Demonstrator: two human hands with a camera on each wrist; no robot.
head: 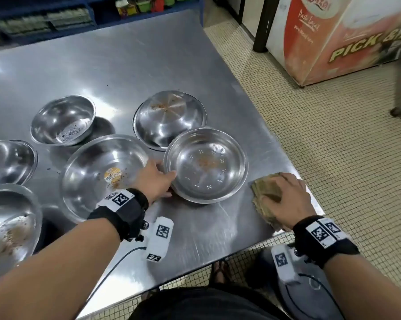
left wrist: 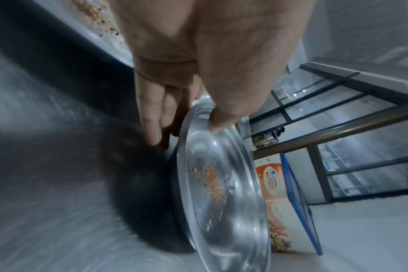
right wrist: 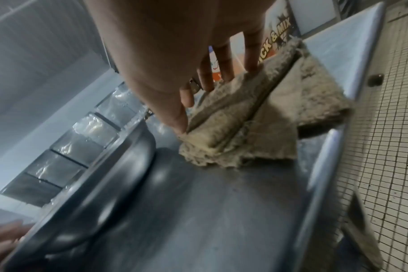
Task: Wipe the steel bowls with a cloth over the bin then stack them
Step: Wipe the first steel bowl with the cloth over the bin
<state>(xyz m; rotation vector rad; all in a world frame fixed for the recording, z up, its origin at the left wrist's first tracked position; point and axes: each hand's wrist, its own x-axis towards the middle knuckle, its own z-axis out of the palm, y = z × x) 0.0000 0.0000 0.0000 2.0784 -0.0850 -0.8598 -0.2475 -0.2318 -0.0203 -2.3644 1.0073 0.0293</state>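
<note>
Several steel bowls with crumbs in them stand on a steel table (head: 148,72). My left hand (head: 169,183) pinches the near-left rim of a bowl stamped with small stars (head: 206,165). In the left wrist view its thumb lies inside the rim of this bowl (left wrist: 221,184) and its fingers (left wrist: 151,128) are underneath, so my left hand (left wrist: 186,134) has it tilted. At the table's near right corner lies a folded beige cloth (head: 261,188). My right hand (head: 280,195) lies on it. In the right wrist view my right hand (right wrist: 217,99) holds the cloth (right wrist: 263,117) between thumb and fingers.
Other bowls: a large one with a yellow sticker (head: 104,174), one behind (head: 169,118), one further left (head: 63,121), two at the left edge (head: 8,162). A dark round shape (head: 261,269) sits on the tiled floor under the corner. A freezer chest (head: 333,38) stands at the right.
</note>
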